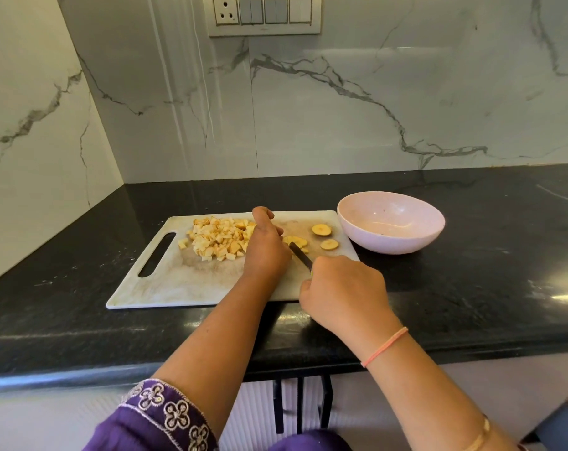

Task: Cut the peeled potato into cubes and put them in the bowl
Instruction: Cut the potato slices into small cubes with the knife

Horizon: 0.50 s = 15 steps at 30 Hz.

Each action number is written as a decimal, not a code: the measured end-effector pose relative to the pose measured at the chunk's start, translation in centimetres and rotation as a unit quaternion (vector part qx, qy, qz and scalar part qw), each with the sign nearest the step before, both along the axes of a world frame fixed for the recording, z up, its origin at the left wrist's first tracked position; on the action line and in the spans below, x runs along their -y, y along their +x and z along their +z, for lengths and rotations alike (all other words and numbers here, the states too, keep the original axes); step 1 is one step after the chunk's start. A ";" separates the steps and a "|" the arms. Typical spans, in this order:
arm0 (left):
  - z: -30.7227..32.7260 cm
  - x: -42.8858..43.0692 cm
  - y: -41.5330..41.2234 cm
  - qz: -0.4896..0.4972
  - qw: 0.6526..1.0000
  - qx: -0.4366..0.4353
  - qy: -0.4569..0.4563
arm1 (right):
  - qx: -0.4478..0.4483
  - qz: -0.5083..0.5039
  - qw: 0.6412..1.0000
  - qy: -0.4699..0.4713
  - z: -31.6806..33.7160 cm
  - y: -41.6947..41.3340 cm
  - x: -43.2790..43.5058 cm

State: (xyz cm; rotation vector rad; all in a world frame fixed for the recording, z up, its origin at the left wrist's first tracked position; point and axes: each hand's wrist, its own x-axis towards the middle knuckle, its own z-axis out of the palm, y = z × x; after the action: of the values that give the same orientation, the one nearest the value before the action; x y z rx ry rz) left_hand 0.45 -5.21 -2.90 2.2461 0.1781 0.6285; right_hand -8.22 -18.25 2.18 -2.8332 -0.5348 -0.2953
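Note:
A white cutting board [165, 288] lies on the black counter. A pile of potato cubes [217, 238] sits on its far left part. My left hand [265, 245] presses down on a potato piece [296, 241] near the board's middle. My right hand [344, 292] grips a knife [300, 255] whose dark blade points at that piece. Two round potato slices [321, 229] [329, 244] lie at the board's right end. The pale pink bowl [391, 237] stands just right of the board and holds no cubes.
The black counter [487, 255] runs along a marble wall, with a corner at the left. A switch panel [264, 14] is mounted high on the wall. The counter's front edge lies just below the board.

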 end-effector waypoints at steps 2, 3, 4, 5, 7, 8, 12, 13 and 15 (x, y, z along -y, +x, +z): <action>0.1 0.3 -0.1 -0.004 1.000 0.000 -0.002 | -0.007 -0.009 1.000 0.021 0.3 0.0 0.8; 0.1 0.4 -0.1 -0.005 1.000 0.000 -0.004 | -0.011 -0.014 0.999 0.030 0.3 0.2 1.2; 0.1 0.5 -0.2 -0.006 1.000 -0.001 -0.007 | -0.016 -0.019 0.999 0.037 0.3 0.5 1.6; 0.1 0.5 -0.2 -0.007 1.000 -0.003 -0.011 | -0.021 -0.024 0.998 0.047 0.2 0.9 1.9; 0.1 0.4 -0.3 -0.010 1.000 -0.007 -0.022 | -0.026 -0.030 0.996 0.085 0.0 1.8 2.3; 0.1 0.4 -0.3 -0.012 1.000 -0.008 -0.026 | -0.025 -0.031 0.993 0.109 -0.2 2.3 2.5; 0.2 0.4 -0.5 -0.012 0.999 -0.002 -0.033 | -0.025 -0.024 0.984 0.176 -1.2 4.4 2.5; 0.2 0.5 -0.5 -0.012 0.999 -0.002 -0.043 | -0.031 -0.019 0.981 0.189 -1.5 4.8 2.4; 0.1 0.6 -0.6 -0.011 0.998 0.000 -0.061 | -0.045 -0.010 0.976 0.212 -2.4 5.4 2.3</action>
State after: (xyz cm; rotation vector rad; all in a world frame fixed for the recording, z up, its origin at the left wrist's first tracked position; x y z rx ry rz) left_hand -0.19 -5.82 -2.76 2.1284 0.1861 0.5890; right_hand -2.83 -20.51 -0.18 -2.4245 -0.3723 -0.2486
